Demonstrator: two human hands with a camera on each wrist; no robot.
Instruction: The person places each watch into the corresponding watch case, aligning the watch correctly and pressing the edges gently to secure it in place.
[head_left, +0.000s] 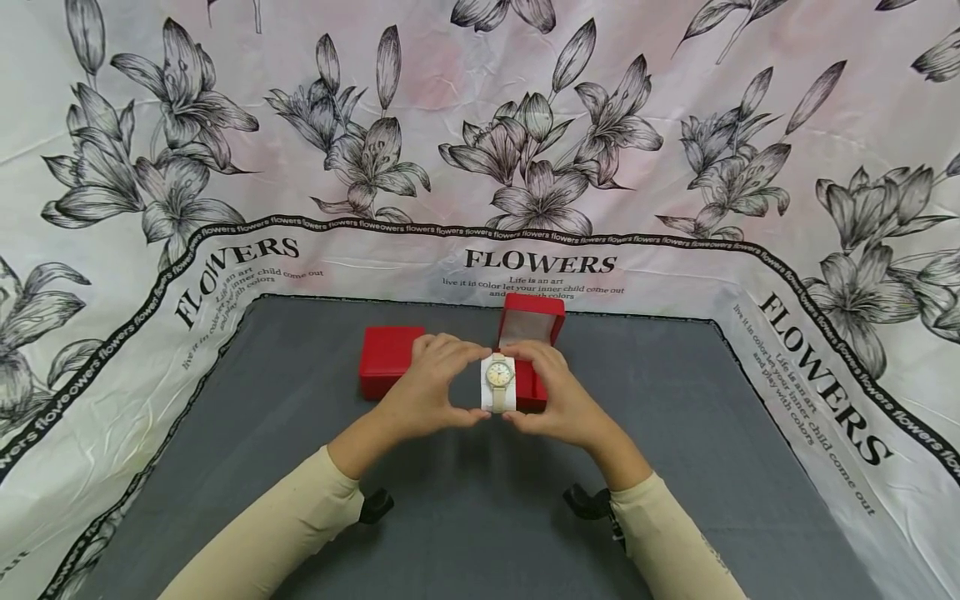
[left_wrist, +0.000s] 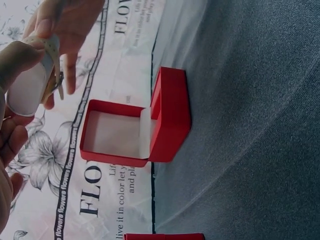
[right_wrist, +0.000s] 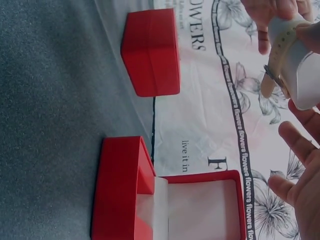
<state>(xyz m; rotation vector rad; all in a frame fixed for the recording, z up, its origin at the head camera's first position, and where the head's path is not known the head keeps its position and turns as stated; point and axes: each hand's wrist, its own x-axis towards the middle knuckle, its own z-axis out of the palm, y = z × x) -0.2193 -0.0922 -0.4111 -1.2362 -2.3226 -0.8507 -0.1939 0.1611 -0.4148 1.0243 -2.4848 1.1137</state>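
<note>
A wristwatch [head_left: 499, 375] with a round pale dial and cream strap is wrapped around a white cushion [head_left: 486, 398]. My left hand [head_left: 420, 387] pinches the left side of the cushion, fingertips at the top and thumb at the bottom. On the other side, my right hand [head_left: 561, 398] pinches it the same way. The watch is held up off the table, dial facing the head camera. In the right wrist view, the strap's buckle [right_wrist: 272, 76] shows. Behind the hands, an open red box [left_wrist: 172, 115] stands with its white-lined lid raised.
A red box [head_left: 388, 357] with its lid down stands left of the open one, partly behind my left hand. Grey cloth [head_left: 645, 500] covers the table. A white flower-printed cloth [head_left: 420, 258] borders it at the back and sides.
</note>
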